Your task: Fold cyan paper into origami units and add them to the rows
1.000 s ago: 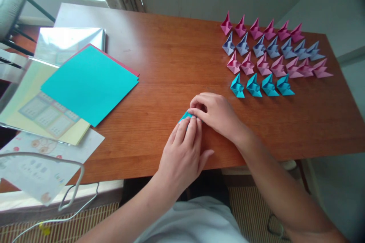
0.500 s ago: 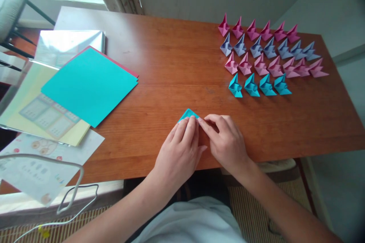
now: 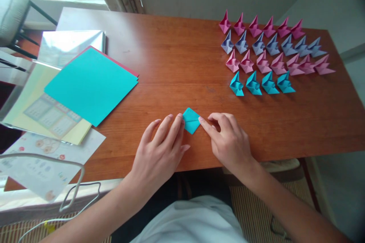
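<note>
A small folded piece of turquoise paper [image 3: 191,121] lies flat on the wooden table [image 3: 171,64], a crease running across its middle. The fingertips of my left hand [image 3: 161,148] rest at the paper's left corner, fingers stretched out, thumb apart. My right hand [image 3: 229,140] presses its index fingertip on the right corner while its other fingers curl inward. Neither hand lifts the paper.
Rows of folded paper pieces stand at the back right: magenta [image 3: 254,27], lavender [image 3: 259,44], pink [image 3: 263,62] and turquoise [image 3: 268,83]. Large turquoise sheets [image 3: 92,83] lie at left over a yellow packet [image 3: 21,95] and a printed white sheet [image 3: 42,163]. A grey cable [image 3: 65,162] loops near the front edge.
My left hand has slid left off the turquoise paper, uncovering its creased face. My right index fingertip has stayed at the right corner.
</note>
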Available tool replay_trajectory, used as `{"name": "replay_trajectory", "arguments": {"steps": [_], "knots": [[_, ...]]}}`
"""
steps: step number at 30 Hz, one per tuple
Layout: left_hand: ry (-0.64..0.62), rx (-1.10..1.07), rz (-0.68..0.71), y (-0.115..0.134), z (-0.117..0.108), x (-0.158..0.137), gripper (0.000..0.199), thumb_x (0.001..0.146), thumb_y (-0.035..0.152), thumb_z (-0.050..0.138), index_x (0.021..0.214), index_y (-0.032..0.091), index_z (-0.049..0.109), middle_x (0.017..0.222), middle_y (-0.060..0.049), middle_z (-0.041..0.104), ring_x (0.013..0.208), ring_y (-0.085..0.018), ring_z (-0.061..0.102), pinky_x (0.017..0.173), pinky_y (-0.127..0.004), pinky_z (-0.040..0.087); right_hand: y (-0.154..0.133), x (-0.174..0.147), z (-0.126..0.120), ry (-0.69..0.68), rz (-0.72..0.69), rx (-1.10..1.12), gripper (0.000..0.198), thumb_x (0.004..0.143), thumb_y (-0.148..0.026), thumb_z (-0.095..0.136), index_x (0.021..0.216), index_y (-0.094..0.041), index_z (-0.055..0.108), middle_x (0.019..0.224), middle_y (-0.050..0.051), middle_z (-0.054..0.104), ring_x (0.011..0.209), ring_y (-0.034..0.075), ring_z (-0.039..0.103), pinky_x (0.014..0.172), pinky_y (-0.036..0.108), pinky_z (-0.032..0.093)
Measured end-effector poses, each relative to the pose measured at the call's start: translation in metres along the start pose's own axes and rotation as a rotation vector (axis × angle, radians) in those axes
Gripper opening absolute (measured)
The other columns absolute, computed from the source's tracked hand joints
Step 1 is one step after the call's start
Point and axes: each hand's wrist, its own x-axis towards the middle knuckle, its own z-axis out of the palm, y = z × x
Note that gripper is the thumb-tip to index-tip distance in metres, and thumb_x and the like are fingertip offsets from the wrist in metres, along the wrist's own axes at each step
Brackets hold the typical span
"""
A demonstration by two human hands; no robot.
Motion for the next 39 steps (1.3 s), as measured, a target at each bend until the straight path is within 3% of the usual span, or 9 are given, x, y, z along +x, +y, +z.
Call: {"name": "replay_trajectory", "arguments": {"steps": [10, 15, 19, 30, 35, 39], "knots": [[-0.007, -0.016, -0.033, -0.008, 0.001, -0.012, 0.050, 0.100, 0.027, 0.054, 0.146, 0.008, 0.052, 0.154, -0.013, 0.053, 0.128, -0.033, 0.058, 0.105, -0.049, 0.040, 0.000, 0.005, -0.004, 0.000, 0.041, 0.146, 0.043, 0.096, -0.008, 0.048, 0.129, -0.026, 0.069, 0.112, 0.011, 0.067, 0.106, 0.026, 0.057, 0.082, 0.040, 0.055], [0.050, -0.162, -0.089, -0.012, 0.006, -0.010, 0.051, 0.096, 0.025, 0.057, 0.145, 0.009, 0.050, 0.150, -0.016, 0.057, 0.130, -0.034, 0.055, 0.109, -0.049, 0.043, 0.005, 0.016, -0.006, 0.023, 0.166, 0.434, 0.032, 0.095, -0.012, 0.053, 0.113, -0.027, 0.074, 0.102, 0.007, 0.068, 0.098, 0.023, 0.060, 0.086, 0.040, 0.055], [0.128, -0.236, -0.149, -0.007, 0.001, -0.006, 0.049, 0.093, 0.020, 0.061, 0.140, 0.010, 0.053, 0.144, -0.017, 0.061, 0.128, -0.034, 0.055, 0.108, -0.049, 0.045, 0.003, 0.024, -0.008, 0.030, 0.276, 0.544, 0.020, 0.096, -0.018, 0.054, 0.107, -0.024, 0.070, 0.105, 0.007, 0.068, 0.099, 0.023, 0.064, 0.089, 0.039, 0.055], [0.124, -0.379, -0.174, 0.010, 0.005, 0.005, 0.032, 0.093, 0.016, 0.059, 0.125, 0.016, 0.062, 0.127, -0.014, 0.067, 0.114, -0.031, 0.060, 0.096, -0.046, 0.051, -0.014, 0.035, -0.004, -0.005, 0.320, 0.346, 0.016, 0.094, -0.032, 0.063, 0.106, -0.022, 0.061, 0.107, 0.010, 0.065, 0.100, 0.027, 0.063, 0.085, 0.040, 0.052], [0.129, -0.411, -0.221, 0.012, 0.007, 0.013, 0.028, 0.095, 0.017, 0.057, 0.122, 0.016, 0.063, 0.122, -0.013, 0.068, 0.108, -0.028, 0.062, 0.092, -0.043, 0.052, -0.017, 0.036, -0.006, -0.035, 0.349, 0.259, 0.014, 0.093, -0.037, 0.065, 0.093, -0.023, 0.059, 0.095, 0.008, 0.065, 0.093, 0.027, 0.062, 0.073, 0.037, 0.049], [0.140, -0.389, -0.237, 0.013, 0.006, 0.018, 0.028, 0.095, 0.018, 0.056, 0.122, 0.015, 0.063, 0.118, -0.012, 0.069, 0.103, -0.027, 0.064, 0.088, -0.041, 0.052, -0.018, 0.038, -0.006, -0.046, 0.377, 0.309, 0.013, 0.092, -0.032, 0.066, 0.087, -0.023, 0.058, 0.091, 0.006, 0.066, 0.089, 0.025, 0.063, 0.072, 0.035, 0.048]]}}
